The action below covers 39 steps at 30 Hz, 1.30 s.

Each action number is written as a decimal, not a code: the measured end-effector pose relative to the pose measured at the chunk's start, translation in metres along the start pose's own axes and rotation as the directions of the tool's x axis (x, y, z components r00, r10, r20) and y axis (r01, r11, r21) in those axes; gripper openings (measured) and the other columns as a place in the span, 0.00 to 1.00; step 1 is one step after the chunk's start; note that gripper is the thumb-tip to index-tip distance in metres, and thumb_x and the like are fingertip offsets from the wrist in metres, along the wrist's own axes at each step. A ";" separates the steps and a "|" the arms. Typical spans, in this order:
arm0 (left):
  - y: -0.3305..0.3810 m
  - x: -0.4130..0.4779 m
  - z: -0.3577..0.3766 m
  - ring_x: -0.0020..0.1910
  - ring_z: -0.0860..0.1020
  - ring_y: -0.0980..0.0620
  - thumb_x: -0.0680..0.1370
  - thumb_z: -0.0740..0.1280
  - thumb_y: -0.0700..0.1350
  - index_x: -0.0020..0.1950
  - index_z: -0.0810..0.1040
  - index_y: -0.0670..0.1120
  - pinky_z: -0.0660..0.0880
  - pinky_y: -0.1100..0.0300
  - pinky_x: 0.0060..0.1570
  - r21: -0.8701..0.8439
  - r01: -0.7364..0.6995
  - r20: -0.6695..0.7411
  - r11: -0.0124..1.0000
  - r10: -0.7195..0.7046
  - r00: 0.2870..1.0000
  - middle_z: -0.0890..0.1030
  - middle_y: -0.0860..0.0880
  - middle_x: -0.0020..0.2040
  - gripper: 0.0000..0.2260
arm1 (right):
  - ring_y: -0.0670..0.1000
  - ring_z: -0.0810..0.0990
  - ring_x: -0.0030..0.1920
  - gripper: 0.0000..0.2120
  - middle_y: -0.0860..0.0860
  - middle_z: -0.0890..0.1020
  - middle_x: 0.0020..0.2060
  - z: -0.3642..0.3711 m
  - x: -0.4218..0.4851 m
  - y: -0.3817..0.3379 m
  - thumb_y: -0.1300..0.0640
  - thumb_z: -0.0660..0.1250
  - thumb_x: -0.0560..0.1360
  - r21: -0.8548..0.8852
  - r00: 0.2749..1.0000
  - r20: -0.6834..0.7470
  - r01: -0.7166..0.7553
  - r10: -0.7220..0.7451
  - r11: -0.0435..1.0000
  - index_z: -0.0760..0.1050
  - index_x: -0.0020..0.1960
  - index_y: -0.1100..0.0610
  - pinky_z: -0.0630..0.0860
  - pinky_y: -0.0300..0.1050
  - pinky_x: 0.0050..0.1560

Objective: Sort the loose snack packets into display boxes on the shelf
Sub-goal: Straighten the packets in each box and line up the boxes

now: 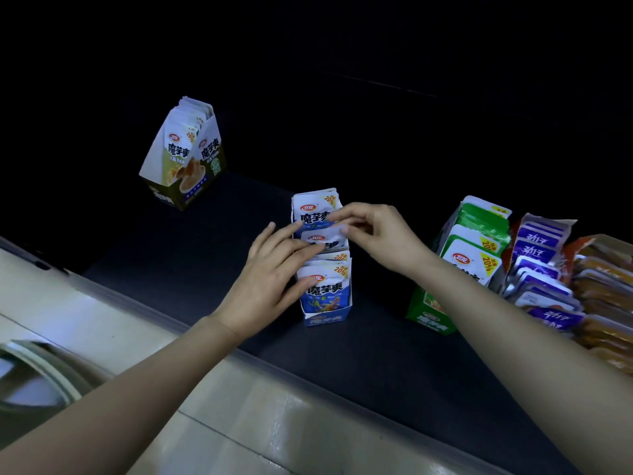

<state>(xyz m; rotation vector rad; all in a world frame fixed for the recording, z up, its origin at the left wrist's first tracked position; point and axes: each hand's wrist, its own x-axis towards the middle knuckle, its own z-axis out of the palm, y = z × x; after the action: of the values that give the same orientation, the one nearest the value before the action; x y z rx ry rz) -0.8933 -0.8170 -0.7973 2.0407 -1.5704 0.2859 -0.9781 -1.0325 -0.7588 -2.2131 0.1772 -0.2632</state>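
Blue packet [322,236] standing mid-row in the blue box [325,317] on the shelf [205,234].
The right grip [376,234] pinches its top edge from the right, packet upright, so the way in is probably straight down; the left grip [270,269], fingers straight, presses the row from the left.

On the shelf [205,241], the middle box [327,317] stands near the front edge, packets [325,291] filed upright in it. The left box [181,195] sits farther back, well apart. The right boxes [428,315] stand side by side toward the right end.

A shop: snack display boxes [479,255] line a dark shelf [212,241].
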 end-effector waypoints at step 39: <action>-0.002 -0.002 0.000 0.69 0.69 0.47 0.80 0.63 0.52 0.69 0.74 0.47 0.59 0.50 0.73 0.008 -0.013 -0.005 1.000 0.013 1.000 0.79 0.50 0.58 0.19 | 0.51 0.77 0.34 0.11 0.58 0.79 0.36 -0.019 0.013 -0.019 0.67 0.54 0.80 0.468 0.921 -0.351 0.017 0.168 0.884 0.70 0.44 0.56 0.74 0.40 0.34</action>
<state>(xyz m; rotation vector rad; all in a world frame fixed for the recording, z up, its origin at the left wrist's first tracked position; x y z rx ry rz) -0.8919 -0.8153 -0.7986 2.0351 -1.5824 0.3017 -0.9693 -1.0378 -0.7306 -1.6542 0.3748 -0.6290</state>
